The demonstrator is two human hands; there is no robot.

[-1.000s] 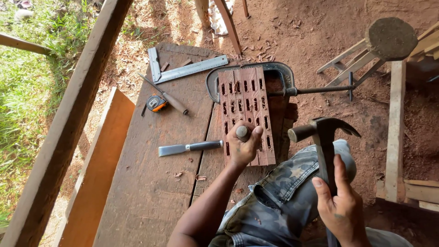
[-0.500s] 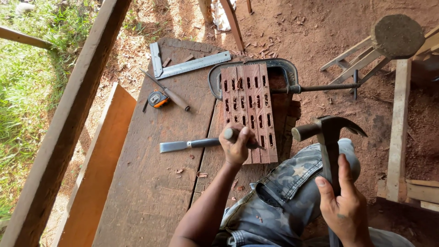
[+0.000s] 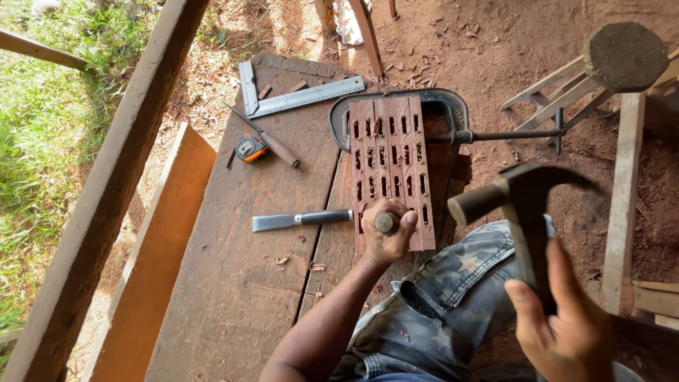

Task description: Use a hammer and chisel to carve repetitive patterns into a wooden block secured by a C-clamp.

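My left hand (image 3: 385, 237) grips a chisel (image 3: 387, 223) held upright, its handle end showing, on the near end of a reddish wood piece (image 3: 389, 163) cut with several rows of slots. A C-clamp (image 3: 453, 120) pins that piece to the dark plank bench (image 3: 247, 283). My right hand (image 3: 562, 325) holds a claw hammer (image 3: 523, 205) raised in the air to the right of the chisel, its head pointing left toward it.
On the bench lie a second chisel (image 3: 300, 220), a tape measure (image 3: 250, 149), an awl-like tool (image 3: 265, 138) and a metal square (image 3: 297, 95). My camouflage-clad knee (image 3: 453, 297) rests by the bench edge. A wooden stool (image 3: 608, 64) stands at right, grass at left.
The left hand with the chisel has shifted slightly along the near end of the slotted piece. The hammer stays raised and has drifted a little toward the chisel.
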